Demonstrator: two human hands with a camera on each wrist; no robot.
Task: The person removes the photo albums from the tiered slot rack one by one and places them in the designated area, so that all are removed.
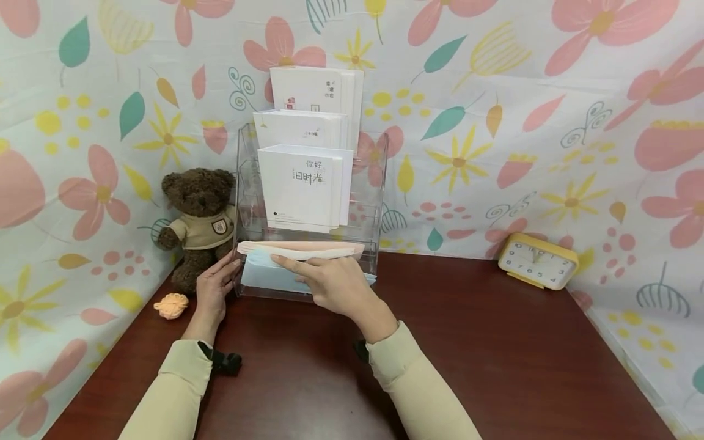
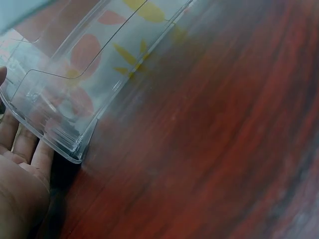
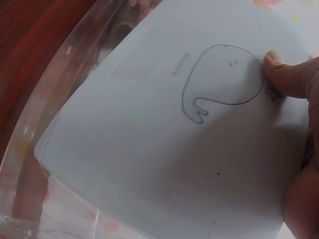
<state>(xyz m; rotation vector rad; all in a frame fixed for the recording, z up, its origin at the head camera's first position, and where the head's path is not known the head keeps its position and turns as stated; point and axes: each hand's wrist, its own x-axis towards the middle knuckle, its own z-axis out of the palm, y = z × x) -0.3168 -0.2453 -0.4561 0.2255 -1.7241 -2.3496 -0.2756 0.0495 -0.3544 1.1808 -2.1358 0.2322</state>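
A clear plastic rack stands against the wall with several tiers. My left hand rests against its left side; in the left wrist view the fingers lie along the outside of the clear panel. In the lowest tier a light-blue notebook sits in front of a pink one. My right hand pinches the top of the light-blue notebook, index finger stretched along its edge. Its thumb presses the cover beside a line drawing like a whale.
White booklets fill the upper tiers. To the left of the rack a brown teddy bear sits, with a ball of orange yarn in front of it. A yellow clock stands at the table's back right.
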